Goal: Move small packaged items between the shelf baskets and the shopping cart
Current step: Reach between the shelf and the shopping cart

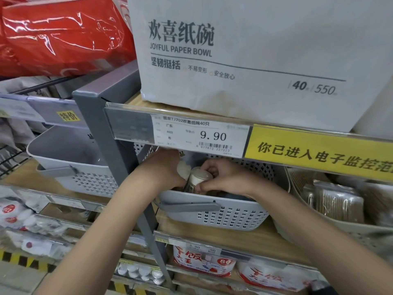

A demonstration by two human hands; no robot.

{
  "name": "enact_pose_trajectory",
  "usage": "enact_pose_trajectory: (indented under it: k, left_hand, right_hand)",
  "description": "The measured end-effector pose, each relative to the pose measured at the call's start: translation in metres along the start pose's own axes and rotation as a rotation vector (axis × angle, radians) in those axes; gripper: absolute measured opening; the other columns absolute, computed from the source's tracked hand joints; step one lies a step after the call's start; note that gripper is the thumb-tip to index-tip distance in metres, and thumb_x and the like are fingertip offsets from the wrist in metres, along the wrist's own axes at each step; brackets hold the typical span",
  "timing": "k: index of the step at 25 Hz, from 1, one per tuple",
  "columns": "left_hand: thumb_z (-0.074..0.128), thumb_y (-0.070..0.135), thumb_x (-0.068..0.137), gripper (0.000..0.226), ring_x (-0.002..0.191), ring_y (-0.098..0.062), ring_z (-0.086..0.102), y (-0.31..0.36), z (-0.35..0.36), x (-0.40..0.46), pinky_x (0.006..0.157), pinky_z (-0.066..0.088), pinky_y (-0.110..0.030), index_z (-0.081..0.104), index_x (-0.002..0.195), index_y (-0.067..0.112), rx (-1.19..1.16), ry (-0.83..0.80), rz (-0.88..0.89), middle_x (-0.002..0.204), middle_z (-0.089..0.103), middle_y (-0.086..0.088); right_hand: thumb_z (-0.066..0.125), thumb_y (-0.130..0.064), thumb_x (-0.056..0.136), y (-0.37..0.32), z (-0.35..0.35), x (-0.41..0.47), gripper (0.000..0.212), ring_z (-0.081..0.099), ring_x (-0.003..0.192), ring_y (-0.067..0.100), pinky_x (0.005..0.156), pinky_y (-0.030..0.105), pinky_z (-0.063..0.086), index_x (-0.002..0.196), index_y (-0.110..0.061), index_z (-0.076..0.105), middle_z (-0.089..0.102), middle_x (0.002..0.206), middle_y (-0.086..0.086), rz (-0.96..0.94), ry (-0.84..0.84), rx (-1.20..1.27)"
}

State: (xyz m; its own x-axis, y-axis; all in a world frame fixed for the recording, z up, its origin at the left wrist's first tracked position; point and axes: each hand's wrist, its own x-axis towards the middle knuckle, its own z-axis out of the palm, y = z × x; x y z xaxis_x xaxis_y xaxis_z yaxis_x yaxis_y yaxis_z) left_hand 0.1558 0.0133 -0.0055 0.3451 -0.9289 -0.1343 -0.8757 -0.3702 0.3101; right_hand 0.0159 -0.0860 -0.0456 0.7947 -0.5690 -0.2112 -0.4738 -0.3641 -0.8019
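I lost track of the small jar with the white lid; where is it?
In the head view, the small jar sits centre frame, between both hands over the middle grey basket, below the 9.90 price tag.

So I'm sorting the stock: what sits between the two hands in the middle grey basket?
In the head view, a small clear-capped cylindrical container sits between the left hand and right hand, over the grey basket; both touch it.

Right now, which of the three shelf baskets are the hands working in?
The middle grey basket, right of the shelf upright: both hands reach inside it. The left grey basket and the beige basket are untouched.
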Motion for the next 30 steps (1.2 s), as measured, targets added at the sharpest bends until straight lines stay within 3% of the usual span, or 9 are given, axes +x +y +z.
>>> enact_pose_trajectory:
  k: [2, 8, 11, 13, 15, 18, 22, 27, 30]
  left_hand:
    - [0.066, 0.026, 0.079, 0.034, 0.096, -0.018, 0.049, 0.005, -0.004, -0.005, 0.071, 0.039, -0.024, 0.053, 0.109, 0.016, -0.063, 0.043, 0.000, 0.107, 0.053, -0.001]
    - [0.062, 0.029, 0.082, 0.022, 0.093, -0.017, 0.046, 0.012, -0.016, -0.012, 0.074, 0.034, -0.026, 0.047, 0.095, 0.020, 0.048, 0.033, 0.011, 0.093, 0.048, 0.002]
    - [0.065, 0.022, 0.081, 0.020, 0.092, -0.018, 0.050, 0.013, -0.013, -0.008, 0.074, 0.043, -0.030, 0.055, 0.097, 0.016, 0.021, 0.029, -0.027, 0.091, 0.052, 0.002]
    - [0.068, 0.020, 0.078, 0.023, 0.092, -0.018, 0.050, 0.007, -0.008, 0.001, 0.072, 0.043, -0.030, 0.054, 0.096, 0.019, -0.099, 0.102, -0.096, 0.091, 0.053, 0.003]
    - [0.066, 0.016, 0.079, 0.022, 0.097, -0.020, 0.053, -0.003, 0.001, 0.018, 0.077, 0.046, -0.032, 0.055, 0.098, 0.018, -0.200, 0.194, -0.117, 0.098, 0.058, -0.001]
    - [0.058, 0.016, 0.086, 0.020, 0.108, -0.022, 0.052, -0.011, 0.016, 0.041, 0.087, 0.044, -0.033, 0.054, 0.106, 0.015, -0.028, 0.267, -0.038, 0.110, 0.059, -0.004]
    - [0.059, 0.013, 0.085, 0.019, 0.094, -0.011, 0.044, -0.012, 0.026, 0.056, 0.074, 0.030, -0.024, 0.053, 0.103, 0.017, -0.125, 0.285, -0.066, 0.103, 0.054, 0.001]
    - [0.064, 0.011, 0.079, 0.021, 0.086, -0.011, 0.048, -0.015, 0.029, 0.057, 0.057, 0.030, -0.019, 0.054, 0.097, 0.018, -0.214, 0.279, -0.077, 0.097, 0.058, 0.001]
    - [0.065, 0.011, 0.078, 0.025, 0.085, -0.013, 0.050, -0.016, 0.029, 0.056, 0.056, 0.033, -0.017, 0.055, 0.099, 0.018, -0.249, 0.238, -0.096, 0.099, 0.060, -0.001]
  right_hand:
    - [0.082, -0.027, 0.064, 0.002, -0.001, 0.003, 0.036, 0.063, 0.096, 0.018, 0.092, 0.044, 0.049, 0.093, -0.022, 0.061, 0.069, 0.098, -0.003, -0.020, 0.057, -0.085]
    - [0.080, -0.023, 0.071, 0.004, -0.002, 0.008, 0.037, 0.060, 0.101, 0.019, 0.086, 0.033, 0.048, 0.102, -0.022, 0.059, 0.064, 0.105, -0.002, -0.030, 0.111, -0.112]
    - [0.072, -0.035, 0.078, 0.005, -0.008, 0.007, 0.033, 0.062, 0.096, 0.020, 0.075, 0.027, 0.045, 0.107, -0.021, 0.063, 0.067, 0.102, 0.001, 0.145, 0.136, -0.039]
    - [0.069, -0.040, 0.080, 0.006, -0.014, 0.005, 0.032, 0.059, 0.092, 0.015, 0.075, 0.025, 0.043, 0.107, -0.023, 0.065, 0.065, 0.108, 0.000, 0.257, 0.190, 0.095]
    - [0.069, -0.033, 0.082, 0.005, -0.017, 0.007, 0.022, 0.055, 0.083, 0.010, 0.074, 0.025, 0.042, 0.099, -0.022, 0.062, 0.064, 0.103, -0.001, 0.249, 0.246, 0.191]
    - [0.069, -0.027, 0.083, 0.000, -0.014, 0.018, 0.026, 0.056, 0.097, 0.018, 0.086, 0.028, 0.045, 0.107, -0.021, 0.061, 0.062, 0.113, 0.001, 0.157, 0.264, 0.167]
    - [0.064, -0.020, 0.089, 0.001, -0.008, 0.042, 0.030, 0.055, 0.105, 0.022, 0.090, 0.030, 0.043, 0.117, -0.014, 0.057, 0.058, 0.119, 0.009, 0.080, 0.245, 0.086]
    - [0.066, -0.026, 0.087, 0.014, -0.010, 0.054, 0.039, 0.053, 0.108, 0.021, 0.091, 0.030, 0.042, 0.124, -0.017, 0.054, 0.055, 0.125, 0.006, 0.132, 0.197, 0.022]
    - [0.065, -0.020, 0.088, 0.013, -0.012, 0.056, 0.042, 0.051, 0.116, 0.025, 0.094, 0.029, 0.039, 0.128, -0.014, 0.052, 0.053, 0.131, 0.009, 0.089, 0.199, -0.003]
